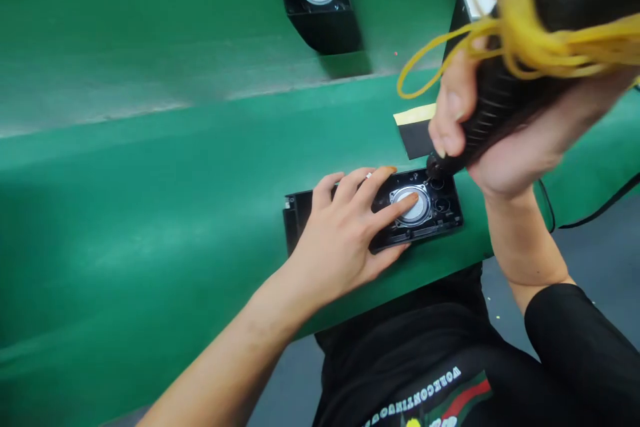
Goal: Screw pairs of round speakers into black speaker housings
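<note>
A black speaker panel lies on the green work surface, with a round grey speaker cone set in it. Across the panel's left and middle part rests my left hand, fingers spread, one fingertip on the cone. My right hand is wrapped round a black power screwdriver, tilted down to the panel's upper right corner. The tool's tip meets the panel near the cone; the exact contact point is too small to make out. Yellow cord is bundled round the tool's upper part.
At the top, a black speaker housing with two grey cones and red wires stands on the raised green surface. A black piece with a yellow strip lies behind the panel. A dark cable runs along the right edge.
</note>
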`<state>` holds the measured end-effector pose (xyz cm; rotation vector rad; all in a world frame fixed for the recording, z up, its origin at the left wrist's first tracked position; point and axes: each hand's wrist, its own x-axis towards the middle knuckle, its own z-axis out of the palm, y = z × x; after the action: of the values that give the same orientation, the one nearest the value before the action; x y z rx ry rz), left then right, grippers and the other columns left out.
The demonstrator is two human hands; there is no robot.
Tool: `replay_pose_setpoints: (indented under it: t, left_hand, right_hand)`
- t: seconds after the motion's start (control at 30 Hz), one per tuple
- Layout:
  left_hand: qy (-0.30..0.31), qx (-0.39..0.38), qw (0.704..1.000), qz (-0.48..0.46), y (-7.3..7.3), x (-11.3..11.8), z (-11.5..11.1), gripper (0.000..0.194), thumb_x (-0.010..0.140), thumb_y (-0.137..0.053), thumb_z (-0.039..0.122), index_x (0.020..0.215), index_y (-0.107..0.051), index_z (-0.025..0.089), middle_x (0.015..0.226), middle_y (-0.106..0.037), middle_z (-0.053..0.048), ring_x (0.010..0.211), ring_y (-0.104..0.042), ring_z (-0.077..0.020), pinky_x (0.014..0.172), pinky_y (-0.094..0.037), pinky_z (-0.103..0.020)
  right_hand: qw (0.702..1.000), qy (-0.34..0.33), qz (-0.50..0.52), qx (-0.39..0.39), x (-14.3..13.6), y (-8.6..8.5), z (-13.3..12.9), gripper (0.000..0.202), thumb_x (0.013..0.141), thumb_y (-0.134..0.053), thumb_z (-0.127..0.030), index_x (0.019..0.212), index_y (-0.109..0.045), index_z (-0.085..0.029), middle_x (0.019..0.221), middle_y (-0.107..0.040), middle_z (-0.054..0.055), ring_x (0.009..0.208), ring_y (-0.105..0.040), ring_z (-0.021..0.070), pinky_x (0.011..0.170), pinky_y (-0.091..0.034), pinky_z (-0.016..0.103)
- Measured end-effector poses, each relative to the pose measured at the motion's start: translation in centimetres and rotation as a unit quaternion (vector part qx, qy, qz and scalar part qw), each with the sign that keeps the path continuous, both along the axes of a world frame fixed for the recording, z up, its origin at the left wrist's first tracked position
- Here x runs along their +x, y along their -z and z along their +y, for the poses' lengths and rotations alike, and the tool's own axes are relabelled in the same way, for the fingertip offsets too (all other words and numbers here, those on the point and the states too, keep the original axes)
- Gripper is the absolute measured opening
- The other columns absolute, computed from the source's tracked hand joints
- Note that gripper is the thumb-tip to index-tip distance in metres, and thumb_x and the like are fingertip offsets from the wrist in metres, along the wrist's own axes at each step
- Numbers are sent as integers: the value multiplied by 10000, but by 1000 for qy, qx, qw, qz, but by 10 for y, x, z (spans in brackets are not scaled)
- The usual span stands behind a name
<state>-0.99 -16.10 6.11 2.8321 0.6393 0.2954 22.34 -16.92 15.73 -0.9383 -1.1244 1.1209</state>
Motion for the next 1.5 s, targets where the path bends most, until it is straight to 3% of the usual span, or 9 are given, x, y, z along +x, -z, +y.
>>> replay_pose_setpoints:
  t: [0.1,0.2,0.47,0.63,0.8,1.07,1.17,1.3,1.5]
  left_hand:
    - [3,-4,1000,9,0,0,1,497,1014,-652,481,1461,-731,277,1619,-548,-242,1403,-576,-488,1112,-457,-723]
    - [-1,-2,1000,14,1,-1,0,501,1031,-627,505,1461,-734,271,1617,-548,-245,1403,-572,-495,1114,-452,-727]
    - [-1,6,1000,4,1,1,-1,504,1046,-601,514,1445,-747,242,1596,-556,-262,1372,-580,-514,1087,-457,-730]
    - [-5,7,1000,5,1,0,-1,508,1044,-600,518,1443,-749,242,1599,-553,-259,1370,-576,-516,1087,-452,-733]
    - [-2,8,1000,-6,1,1,-2,498,1050,-591,503,1428,-759,227,1582,-563,-268,1347,-586,-515,1074,-453,-729]
    - [-2,-5,1000,-7,1,0,-2,496,1041,-617,504,1445,-750,249,1609,-530,-245,1349,-569,-501,1101,-428,-720]
    - [-1,-7,1000,-9,3,0,-1,497,1040,-611,504,1454,-742,262,1577,-549,-232,1356,-558,-498,1105,-428,-719]
    - [-14,-25,1000,-9,4,0,-1,483,1007,-641,471,1448,-744,304,1493,-598,-200,1385,-530,-490,1156,-396,-723]
    - [-6,-16,1000,6,3,1,1,496,1031,-589,501,1443,-745,273,1467,-603,-226,1344,-553,-479,1140,-409,-728]
  right_hand:
    - [995,44,79,47,-14,35,3,724,837,-622,-970,921,-583,-252,691,-639,-63,496,-583,114,474,-483,296]
    - [990,47,104,84,-19,50,7,678,896,-646,-908,929,-545,-239,667,-609,-71,460,-548,112,437,-436,318]
    - [984,47,92,147,-20,62,15,603,1022,-546,-833,946,-541,-235,674,-613,-57,456,-543,111,421,-390,346]
    - [991,2,74,110,-19,63,13,519,1024,-594,-778,958,-558,-264,731,-633,-40,520,-588,125,483,-450,341]
    - [977,44,139,157,-25,67,19,427,1040,-632,-647,940,-567,-237,682,-629,-48,450,-520,90,408,-341,328]
    - [970,18,137,200,-33,78,14,436,1031,-716,-639,972,-680,-209,720,-663,-66,496,-526,71,451,-435,220]
    - [981,-10,97,165,-36,83,13,461,993,-724,-690,1041,-674,-235,700,-648,-85,542,-606,76,564,-529,190]
    - [994,-14,26,104,-36,83,9,888,881,-573,-947,1384,-597,-216,760,-638,-65,727,-728,135,760,-630,257]
    - [1000,-15,-9,11,-30,70,-1,731,917,-604,-859,1333,-646,-260,699,-598,-32,644,-650,179,697,-648,321]
